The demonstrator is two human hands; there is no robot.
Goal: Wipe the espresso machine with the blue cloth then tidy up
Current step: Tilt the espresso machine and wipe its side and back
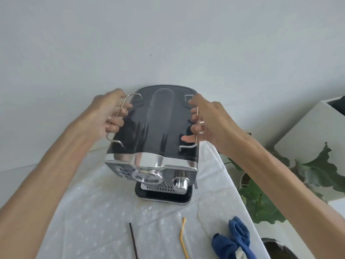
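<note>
The fingers (119,116) of the left hand (106,113) curl around the wire rail (119,109) on the left edge of the espresso machine (155,131), and the right hand (209,118) pinches the matching rail (198,124) on the right edge, thumb under, fingers over. Both hands grip the machine's glossy black top, so the step in hand looks like shifting or steadying it, not wiping. The blue cloth (235,240) lies crumpled on the tabletop (89,212) at the near right, well apart from either hand. Next, one hand must let go and reach back for it. A dark stick (133,240) and a yellow bent straw (183,238), or so it seems, lie in front of the machine. A leafy plant (265,199) crowds the right edge.
</note>
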